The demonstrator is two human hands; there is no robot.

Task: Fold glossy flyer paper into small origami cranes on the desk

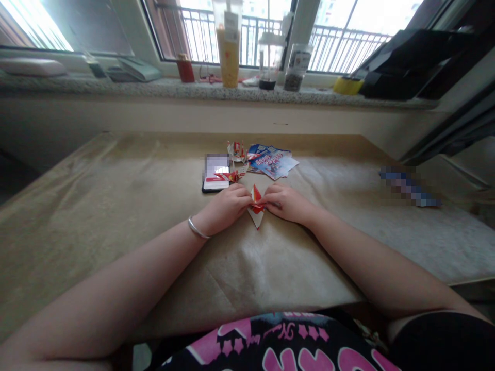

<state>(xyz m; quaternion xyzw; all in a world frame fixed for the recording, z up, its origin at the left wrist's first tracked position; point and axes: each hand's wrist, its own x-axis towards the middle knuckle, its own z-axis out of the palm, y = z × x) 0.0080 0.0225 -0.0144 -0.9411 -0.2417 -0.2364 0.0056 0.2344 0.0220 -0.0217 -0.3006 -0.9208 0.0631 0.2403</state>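
Both of my hands are at a small folded paper (256,218), red and white and diamond-shaped, on the table in front of me. My left hand (233,200) pinches its left side, and a silver bangle circles that wrist. From the right, my right hand (285,203) grips the other side with fingers closed. The paper's points stick out above and below my fingertips. Just beyond my left hand, a red and white folded paper piece (232,176) overlaps a phone (211,181) with a lit screen. Another folded piece (236,150) stands behind it.
Several blue printed sheets (274,162) lie fanned beyond my hands. A blurred blue item (410,188) rests at the table's right. Along the granite windowsill (147,88) stand a tall yellow-filled container (228,56), a red jar (185,69), clear containers and a black bag (410,67).
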